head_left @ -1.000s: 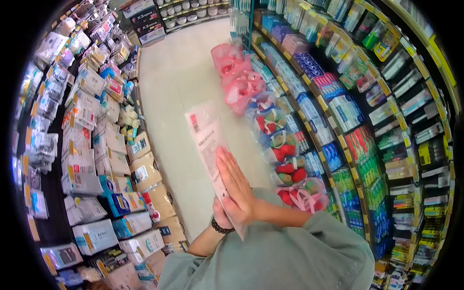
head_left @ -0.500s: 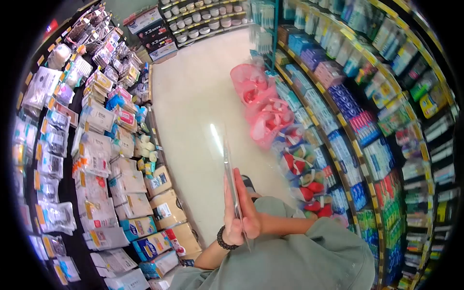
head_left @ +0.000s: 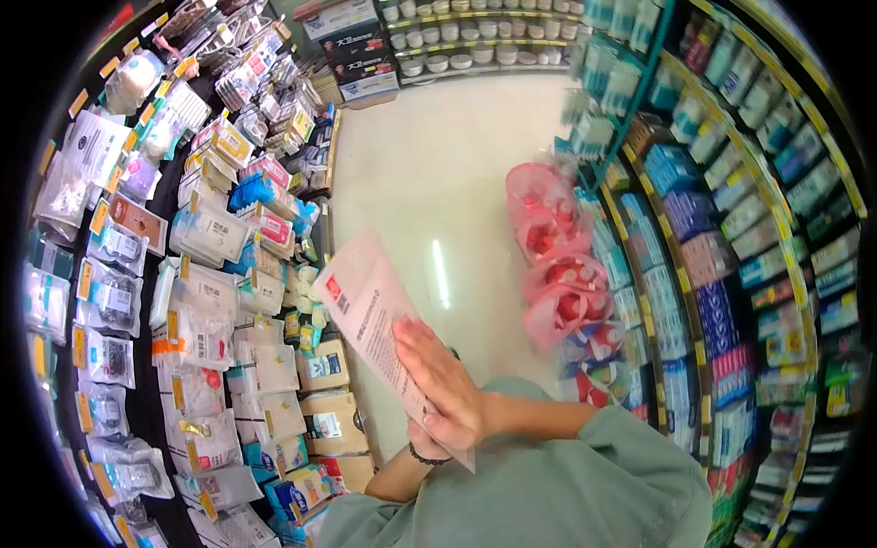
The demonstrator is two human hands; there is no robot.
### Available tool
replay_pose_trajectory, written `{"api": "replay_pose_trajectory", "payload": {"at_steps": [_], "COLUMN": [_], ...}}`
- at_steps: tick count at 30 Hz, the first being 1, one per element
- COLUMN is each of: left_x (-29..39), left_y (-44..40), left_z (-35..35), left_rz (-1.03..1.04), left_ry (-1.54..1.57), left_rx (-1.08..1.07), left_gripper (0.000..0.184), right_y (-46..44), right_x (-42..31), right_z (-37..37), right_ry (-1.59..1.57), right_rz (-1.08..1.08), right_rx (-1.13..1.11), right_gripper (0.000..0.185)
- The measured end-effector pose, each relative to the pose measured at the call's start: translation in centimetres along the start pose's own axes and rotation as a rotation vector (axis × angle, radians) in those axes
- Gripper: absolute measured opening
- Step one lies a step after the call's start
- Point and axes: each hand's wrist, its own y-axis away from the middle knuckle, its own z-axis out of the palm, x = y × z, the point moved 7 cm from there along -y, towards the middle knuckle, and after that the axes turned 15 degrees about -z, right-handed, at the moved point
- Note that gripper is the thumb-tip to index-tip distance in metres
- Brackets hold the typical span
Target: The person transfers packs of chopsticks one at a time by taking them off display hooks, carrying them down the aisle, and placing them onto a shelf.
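A flat, pale pink-white plastic package [head_left: 361, 306] with small print and a red mark near its top corner is held in front of my body, tilted up and to the left. My right hand [head_left: 448, 384] presses flat against the printed face, fingers together. My left hand [head_left: 431, 446], with a dark beaded bracelet at the wrist, supports the lower part from behind. Most of its fingers are hidden by the package and my right hand.
Packaged goods [head_left: 206, 233] hang in rows on the left shelf. Toothpaste-like boxes [head_left: 713, 315] line the right shelves. Pink-wrapped bundles [head_left: 566, 283] stand on the floor along the right side. Shelves of bowls [head_left: 484, 35] and stacked cartons [head_left: 361, 59] are at the far end.
The package has turned from edge-on to showing its printed face, its top leaning left. Both hands have turned with it. The view has shifted toward the left shelf.
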Motion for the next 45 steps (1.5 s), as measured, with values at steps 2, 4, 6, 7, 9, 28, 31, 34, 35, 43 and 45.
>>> {"api": "replay_pose_trajectory", "payload": {"at_steps": [2, 4, 6, 7, 9, 28, 31, 34, 35, 43, 45], "left_x": [-0.6, -1.3, -1.6, -1.4, -0.2, -0.9, 0.1, -1.6, -4.3, -5.8, -8.5], "left_y": [-4.2, -8.4, -13.1, -15.8, -21.2, -65.0, -74.7, -82.5, -84.4, -100.0, -102.8], "left_z": [-1.7, -3.5, -5.3, -6.2, -7.4, -9.2, -6.8, -8.3, -10.3, -12.9, -13.8], "left_rz": [0.008, 0.02, 0.036, 0.05, 0.098, 0.147, 0.115, 0.254, 0.321, -0.243, -0.202], "left_ry": [0.013, 0.018, 0.005, -0.007, -0.043, -0.217, -0.447, 0.124, 0.49, 0.038, 0.353], "left_rx": [0.036, 0.058, 0.066, 0.069, 0.058, -0.267, -0.591, -0.686, -0.632, -0.288, -0.195], "left_gripper": [0.079, 0.078, 0.078, 0.078, 0.077, 0.074, 0.075, 0.069, 0.066, 0.071, 0.071], "right_y": [-1.7, -2.9, -4.9, -6.1, -8.5, -18.8, -20.2, -24.6, -25.8, -28.7, -30.7], "right_x": [4.5, 9.5, 13.9, 16.2, 21.4, 61.2, 68.0, 75.1, 77.5, 93.9, 97.2], "right_z": [0.5, 1.1, 2.3, 2.9, 3.7, -5.5, -8.7, -11.6, -12.5, -15.0, -17.2], "right_ry": [-0.033, -0.101, -0.141, -0.159, -0.22, -0.247, -0.148, -0.045, -0.008, -0.22, -0.124], "right_rz": [0.018, 0.067, 0.098, 0.108, 0.082, -0.126, -0.124, -0.017, 0.024, 0.187, 0.252], "right_rx": [-0.091, -0.235, -0.325, -0.37, -0.424, -0.012, 0.12, -0.004, -0.043, 0.897, 0.528], "right_gripper": [0.08, 0.08, 0.078, 0.077, 0.074, 0.075, 0.072, 0.068, 0.067, 0.068, 0.067]}}
